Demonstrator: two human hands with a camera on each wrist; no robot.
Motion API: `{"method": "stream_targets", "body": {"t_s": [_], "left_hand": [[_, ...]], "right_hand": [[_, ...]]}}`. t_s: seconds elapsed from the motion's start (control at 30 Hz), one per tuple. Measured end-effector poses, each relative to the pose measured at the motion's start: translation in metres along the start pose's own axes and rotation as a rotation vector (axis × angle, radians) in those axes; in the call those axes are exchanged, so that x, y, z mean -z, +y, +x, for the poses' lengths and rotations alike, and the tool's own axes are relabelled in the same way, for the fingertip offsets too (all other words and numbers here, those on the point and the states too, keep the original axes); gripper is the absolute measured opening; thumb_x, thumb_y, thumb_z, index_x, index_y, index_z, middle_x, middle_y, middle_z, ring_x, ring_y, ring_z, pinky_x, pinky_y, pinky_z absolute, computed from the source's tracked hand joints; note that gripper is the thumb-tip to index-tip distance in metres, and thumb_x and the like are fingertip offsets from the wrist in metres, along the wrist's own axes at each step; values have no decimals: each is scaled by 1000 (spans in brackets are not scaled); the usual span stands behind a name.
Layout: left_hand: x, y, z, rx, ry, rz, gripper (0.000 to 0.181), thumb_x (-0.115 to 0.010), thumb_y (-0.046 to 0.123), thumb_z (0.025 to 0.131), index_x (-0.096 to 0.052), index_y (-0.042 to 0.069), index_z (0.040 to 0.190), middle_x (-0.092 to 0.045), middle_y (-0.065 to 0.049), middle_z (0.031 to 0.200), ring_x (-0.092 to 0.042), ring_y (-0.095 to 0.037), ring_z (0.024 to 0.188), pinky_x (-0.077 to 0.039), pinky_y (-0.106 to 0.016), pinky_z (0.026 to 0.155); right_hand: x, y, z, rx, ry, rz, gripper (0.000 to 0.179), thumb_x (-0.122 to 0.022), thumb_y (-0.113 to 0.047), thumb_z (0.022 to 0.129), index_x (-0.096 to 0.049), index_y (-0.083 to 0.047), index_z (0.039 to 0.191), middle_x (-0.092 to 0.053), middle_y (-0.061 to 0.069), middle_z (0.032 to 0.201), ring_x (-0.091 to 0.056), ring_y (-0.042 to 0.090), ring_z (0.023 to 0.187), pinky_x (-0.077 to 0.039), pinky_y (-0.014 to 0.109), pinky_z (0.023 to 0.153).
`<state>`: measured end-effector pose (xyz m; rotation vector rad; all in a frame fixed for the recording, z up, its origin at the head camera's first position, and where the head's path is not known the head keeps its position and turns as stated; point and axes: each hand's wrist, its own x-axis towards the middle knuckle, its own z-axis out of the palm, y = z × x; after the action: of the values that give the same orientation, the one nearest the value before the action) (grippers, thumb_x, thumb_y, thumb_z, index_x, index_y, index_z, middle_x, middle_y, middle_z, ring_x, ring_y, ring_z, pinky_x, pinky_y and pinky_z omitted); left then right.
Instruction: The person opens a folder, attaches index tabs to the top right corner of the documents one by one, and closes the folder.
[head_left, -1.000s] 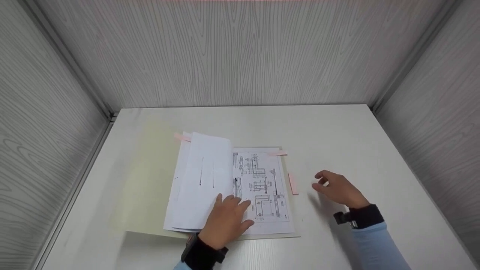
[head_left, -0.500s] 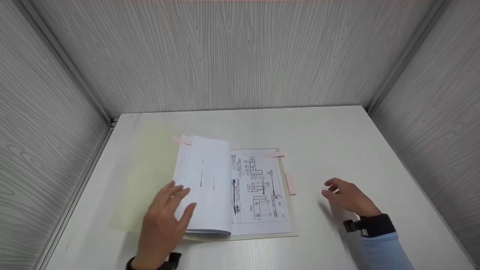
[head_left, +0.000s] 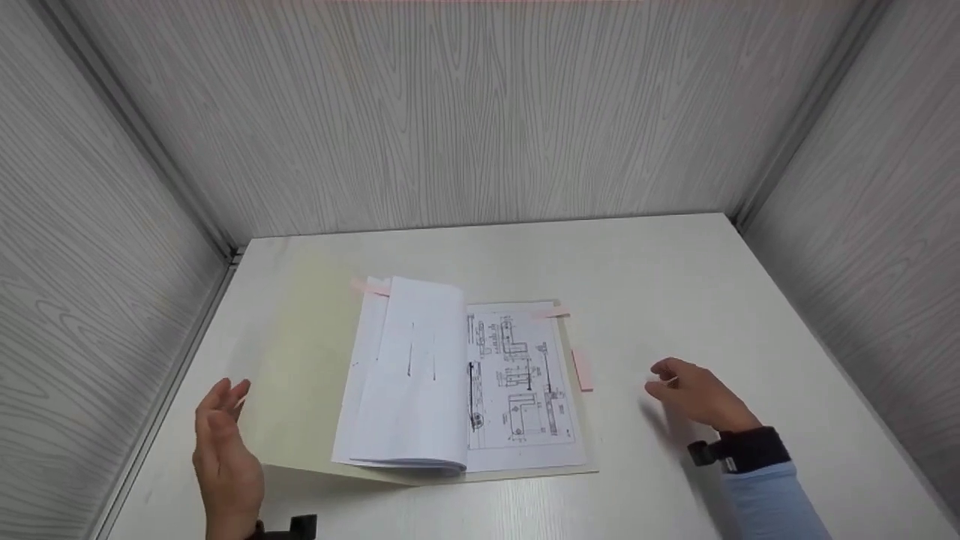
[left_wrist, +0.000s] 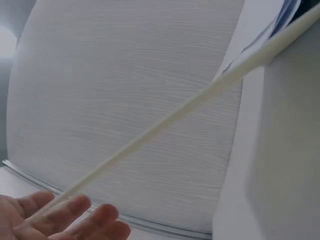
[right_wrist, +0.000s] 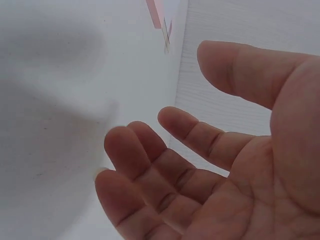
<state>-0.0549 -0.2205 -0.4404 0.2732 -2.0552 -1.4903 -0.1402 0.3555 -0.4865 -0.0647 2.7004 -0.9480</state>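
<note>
A folder with a pale yellow cover (head_left: 296, 390) lies spread in the head view. Its turned sheets (head_left: 409, 375) lean left, white backs up, and a page with a technical drawing (head_left: 525, 382) shows on the right. At the cover's left edge is my left hand (head_left: 229, 457), fingers extended. The left wrist view shows the raised cover edge (left_wrist: 165, 120) running down to the fingers (left_wrist: 75, 207), which touch it without curling round it. My right hand (head_left: 697, 394) hovers right of the folder, fingers loosely bent, nothing held.
Pink sticky tabs stick out from the sheets: one tab (head_left: 371, 288) top left, another tab (head_left: 555, 313) top right, and a longer tab (head_left: 582, 370) at the right edge. Wood-grain panels (head_left: 480, 112) enclose the white tabletop (head_left: 637, 277).
My left hand has moved left from the middle of the pages, across the turned sheets, to the cover's left edge. My right hand shifted slightly right and down, then stayed there.
</note>
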Motion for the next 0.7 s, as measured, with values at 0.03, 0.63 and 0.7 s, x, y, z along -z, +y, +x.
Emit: {"method": "stream_targets", "body": {"t_s": [0.03,0.63,0.7], "left_hand": [[2,-4,0,56,-30,-60,46,-19,33,106,-42,18,143,-51,-11,135,-46,-17,126,-29,-31,107],[-14,31,-4,-202,-334,-439,67,-20,49,103,-43,-2,141,-60,-19,126,-57,-24,113,-44,-24,89],[-24,40,-5,-297,-411,-429,65,-20,46,104,-42,-3,141,-58,-20,128,-57,-23,115,-45,-24,90]], "right_hand": [[-2,0,-2,7,9,-4,55,-55,-46,95,-51,-5,131,-55,18,128,-51,36,117,-46,50,88],[-11,-7,-3,25,32,-47,56,-55,-43,96,-49,-3,134,-51,20,135,-47,38,123,-41,53,96],[-11,-10,-2,25,37,-53,56,-55,-44,95,-49,-4,134,-51,20,134,-47,38,123,-41,53,96]]}}
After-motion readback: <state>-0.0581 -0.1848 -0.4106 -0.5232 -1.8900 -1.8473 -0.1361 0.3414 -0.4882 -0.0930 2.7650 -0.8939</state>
